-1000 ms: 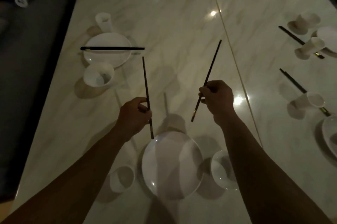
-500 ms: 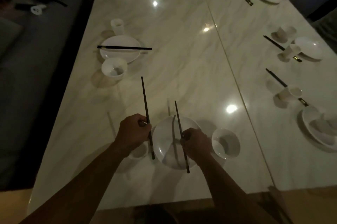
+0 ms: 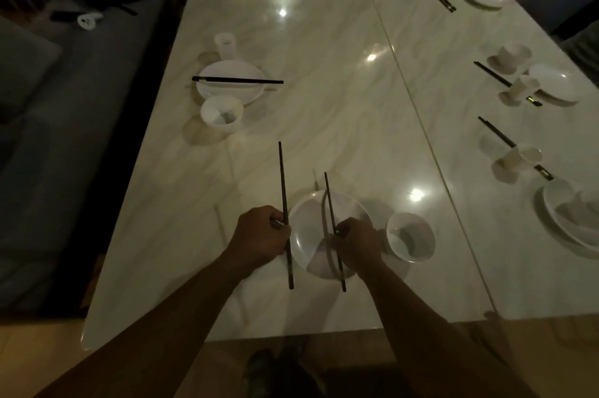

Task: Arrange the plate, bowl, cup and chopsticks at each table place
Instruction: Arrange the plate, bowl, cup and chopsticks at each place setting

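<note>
Lying along the left edge of the pale marble table [image 3: 324, 112], one laid place is recorded: a white side plate [image 3: 227, 91] with a chopstick pair [image 3: 236, 80] set across it, a side bowl [image 3: 222, 112] just beside its near rim and a side cup [image 3: 224, 44] beyond it. Past the table seam [image 3: 421, 125], on the right, a far plate [image 3: 556, 83] and a far cup [image 3: 525, 89] are noted, well apart from the hands.

At the near edge the near plate [image 3: 311, 235] is found, with the near bowl [image 3: 410, 237] just beside its right rim; whether the two touch cannot be told. The plate's near right part is covered by the right hand [image 3: 358, 243], and its left rim is met by the left hand [image 3: 259, 235].

Each hand is seen with its fingers curled round a single dark stick, gripped low on the shaft. The left chopstick [image 3: 282, 177] is held just beside the plate's left rim, over the table. The right chopstick [image 3: 328, 196] is held over the plate. Both sticks are pointed away from the person, nearly parallel, their lower ends projecting below the fists. Contact between those ends and the table cannot be judged. Both forearms are extended from the bottom edge.
</note>
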The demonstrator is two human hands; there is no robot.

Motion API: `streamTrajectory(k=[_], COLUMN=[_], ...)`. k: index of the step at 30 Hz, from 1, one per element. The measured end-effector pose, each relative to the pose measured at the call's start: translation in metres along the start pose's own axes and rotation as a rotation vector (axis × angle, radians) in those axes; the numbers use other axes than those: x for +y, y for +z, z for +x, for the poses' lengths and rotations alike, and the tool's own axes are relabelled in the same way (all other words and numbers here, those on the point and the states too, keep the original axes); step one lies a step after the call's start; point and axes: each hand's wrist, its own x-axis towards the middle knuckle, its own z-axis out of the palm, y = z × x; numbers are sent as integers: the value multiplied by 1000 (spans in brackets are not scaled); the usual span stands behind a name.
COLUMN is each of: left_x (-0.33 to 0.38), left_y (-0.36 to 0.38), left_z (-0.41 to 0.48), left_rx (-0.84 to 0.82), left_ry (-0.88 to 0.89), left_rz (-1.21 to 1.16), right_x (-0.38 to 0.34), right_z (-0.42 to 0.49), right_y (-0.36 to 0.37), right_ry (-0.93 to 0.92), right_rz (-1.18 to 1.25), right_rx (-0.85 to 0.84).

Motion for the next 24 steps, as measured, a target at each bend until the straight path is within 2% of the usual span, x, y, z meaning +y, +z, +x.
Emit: streamTrajectory(k=[5, 17, 24], left_x=[-2, -17, -10], left_y=[9, 46, 69], left_z=[-6, -5, 0], left_rx=[-20, -91, -120], left_ry=[9, 14, -64], left_rz=[29, 126, 100], right_x=[3, 7, 15], right_z=[1, 3, 3], right_y=[0, -4, -36], right_ry=[-1, -75, -133], right_rz=[60, -24, 47], right_rx=[1, 34, 126])
